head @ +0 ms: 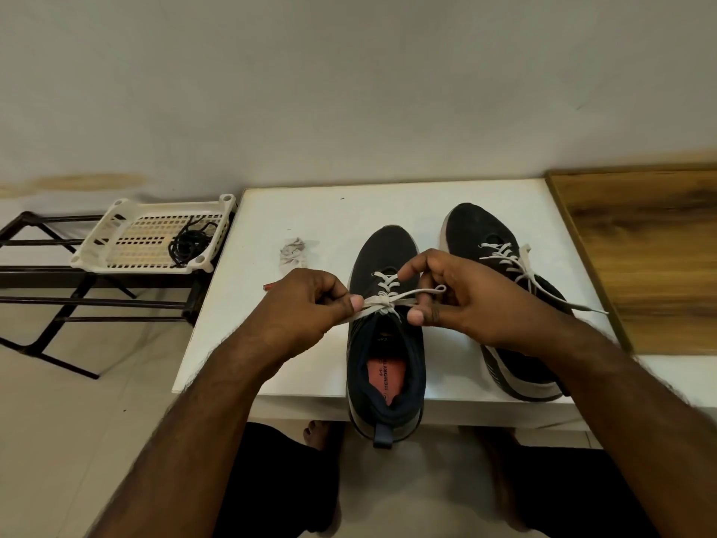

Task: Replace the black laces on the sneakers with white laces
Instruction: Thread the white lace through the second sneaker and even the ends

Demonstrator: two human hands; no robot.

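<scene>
- Two dark sneakers stand on the white table (388,211): the near sneaker (386,366) with its heel past the front edge, the far sneaker (481,231) just beside it to the right, partly behind the right forearm
- Both already carry white lacing; the black laces (190,244) lie coiled in the white basket (116,227) on a dark rack (38,300) well to the left, so I judge the swap nearly done, with only the tying left
- Left hand (306,300) has thumb and fingers pinched together on one end of the white lace (382,300), pulling it out to the left from the knot over the tongue
- Right hand (461,297) is curled round the other end, a small loop showing past its fingers, thumb tip pressed near the knot
- Lace looks flat, thin, soft and very light; it should bend anywhere and hold no shape by itself, so tension has to come from both hands at once
- Best hold, I judge, is close to the knot, pinched flat between thumb and fingertip; gripped far out, the loop would probably sag or slip
- Woven surface likely gives fair friction, though a loose pinch could let it slide
- Sneaker seems light with a soft upper; a hard pull might drag it further over the edge
- Far sneaker's lace (516,269) trails loose on the table towards the right, apparently untied
- Crumpled scrap (294,253) lies near the left hand
</scene>
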